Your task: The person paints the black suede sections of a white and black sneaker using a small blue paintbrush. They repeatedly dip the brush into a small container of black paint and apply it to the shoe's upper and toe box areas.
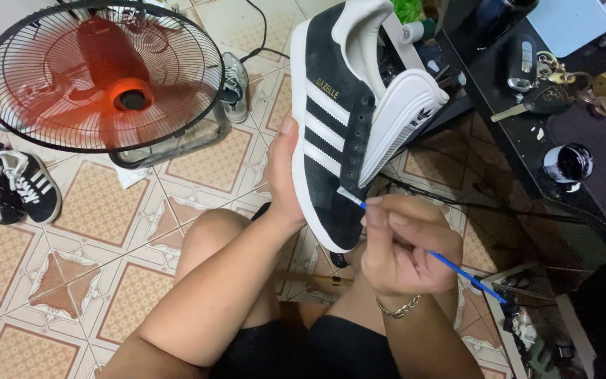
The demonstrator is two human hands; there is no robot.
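Observation:
My left hand (283,181) grips a black suede sneaker (338,133) with three white stripes, holding it up by its white sole edge, toe pointing down toward my lap. The white tongue is pulled out to the right. My right hand (401,245) pinches a thin blue-handled paintbrush (450,265). The brush's pale tip touches the shoe's black side near the lace holes. A chain bracelet sits on my right wrist. My bare knees are below the shoe.
A running floor fan (103,74) with red blades stands at the upper left on the tiled floor. A pair of black striped sneakers (19,186) lies at the left. A dark table at the right holds keys (538,77) and a small open paint jar (567,163).

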